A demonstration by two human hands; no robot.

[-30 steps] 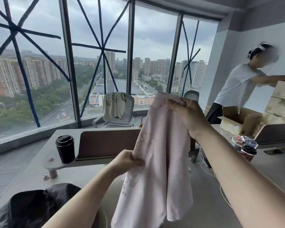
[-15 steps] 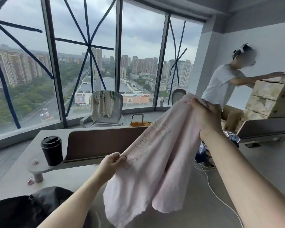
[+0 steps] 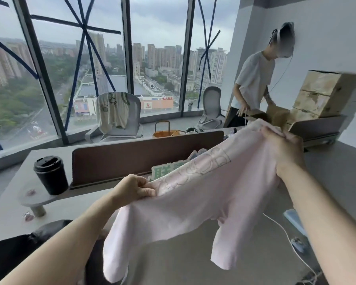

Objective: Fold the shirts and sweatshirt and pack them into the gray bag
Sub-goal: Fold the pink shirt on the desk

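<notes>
The left hand [image 3: 135, 189] and right hand [image 3: 284, 149] each hold a closed grip on the pink shirt [image 3: 197, 202], suspended above the surface [image 3: 183, 262].

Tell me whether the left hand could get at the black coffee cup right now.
Probably not yet: the left hand is pinching the pink shirt, as is the right hand. The black coffee cup stands uncovered on the small shelf to its left, so the path looks free once the hand lets go.

Left hand [image 3: 135, 189] and right hand [image 3: 284, 149] grip a pink shirt [image 3: 193, 202] stretched above the desk [image 3: 193, 260].
</notes>
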